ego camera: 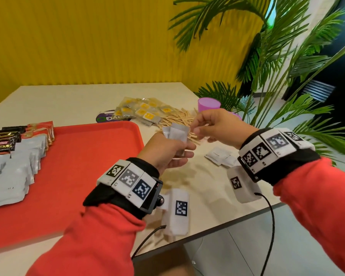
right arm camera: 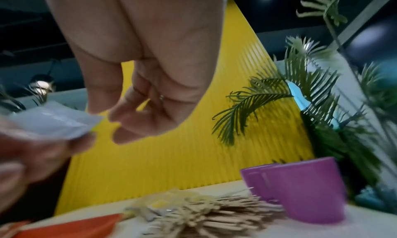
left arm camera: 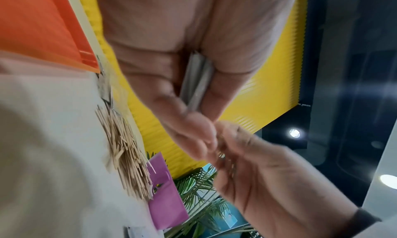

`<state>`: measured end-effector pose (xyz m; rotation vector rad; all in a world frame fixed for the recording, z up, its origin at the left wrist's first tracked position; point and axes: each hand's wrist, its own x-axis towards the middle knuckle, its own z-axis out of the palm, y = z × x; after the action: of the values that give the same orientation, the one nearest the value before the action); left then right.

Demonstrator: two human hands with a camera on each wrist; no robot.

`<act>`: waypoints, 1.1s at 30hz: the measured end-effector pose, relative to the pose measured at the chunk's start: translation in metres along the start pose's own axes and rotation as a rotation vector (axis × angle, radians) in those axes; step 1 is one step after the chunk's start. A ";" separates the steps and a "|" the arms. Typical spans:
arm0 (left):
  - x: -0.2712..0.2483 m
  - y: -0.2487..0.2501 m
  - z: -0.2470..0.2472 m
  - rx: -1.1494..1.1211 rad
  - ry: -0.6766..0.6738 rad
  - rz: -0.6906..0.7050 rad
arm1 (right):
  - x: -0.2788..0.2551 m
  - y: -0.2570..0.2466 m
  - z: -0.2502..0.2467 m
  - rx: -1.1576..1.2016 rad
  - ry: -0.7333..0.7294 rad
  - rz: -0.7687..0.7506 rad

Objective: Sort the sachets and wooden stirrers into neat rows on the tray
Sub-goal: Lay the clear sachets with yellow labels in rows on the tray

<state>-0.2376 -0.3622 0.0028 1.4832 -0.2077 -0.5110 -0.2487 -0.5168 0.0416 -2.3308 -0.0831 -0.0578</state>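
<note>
Your left hand (ego camera: 168, 151) is gripping stacked silver sachets (ego camera: 176, 132) while your right hand (ego camera: 213, 126) is pinching one corner, risking spilling them.

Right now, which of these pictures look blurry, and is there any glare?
Head view: mostly sharp, edges bent by the wide lens. Left wrist view: right hand smeared, ceiling lamp flaring. Right wrist view: left hand and stirrers soft, sachet washed pale.

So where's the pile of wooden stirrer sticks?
In the head view, the pile of wooden stirrer sticks lies on the beige table, right of the red tray, between the yellow-labelled sachets and the purple cup.
</note>
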 end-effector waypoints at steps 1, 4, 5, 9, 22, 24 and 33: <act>0.000 0.000 -0.001 -0.017 0.021 0.004 | -0.001 0.006 -0.004 -0.180 0.010 0.039; 0.001 -0.001 -0.004 -0.059 0.044 0.011 | -0.005 0.032 -0.009 -0.729 -0.219 0.224; 0.001 -0.001 -0.004 -0.067 0.040 0.008 | -0.007 0.041 -0.006 -0.850 -0.338 0.286; 0.003 -0.003 -0.005 -0.103 0.044 -0.012 | -0.013 0.057 0.005 -0.948 -0.510 0.292; 0.006 -0.010 -0.004 -0.188 0.067 -0.064 | 0.017 0.039 0.035 -0.913 -0.390 0.341; 0.006 -0.011 -0.006 -0.171 0.069 -0.064 | 0.017 0.037 0.038 -0.855 -0.410 0.330; 0.006 -0.015 -0.007 -0.008 0.027 -0.018 | 0.008 0.008 0.029 -0.431 -0.164 -0.056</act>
<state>-0.2319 -0.3586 -0.0134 1.4841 -0.1712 -0.5051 -0.2401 -0.5008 0.0167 -2.7612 -0.2381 0.0983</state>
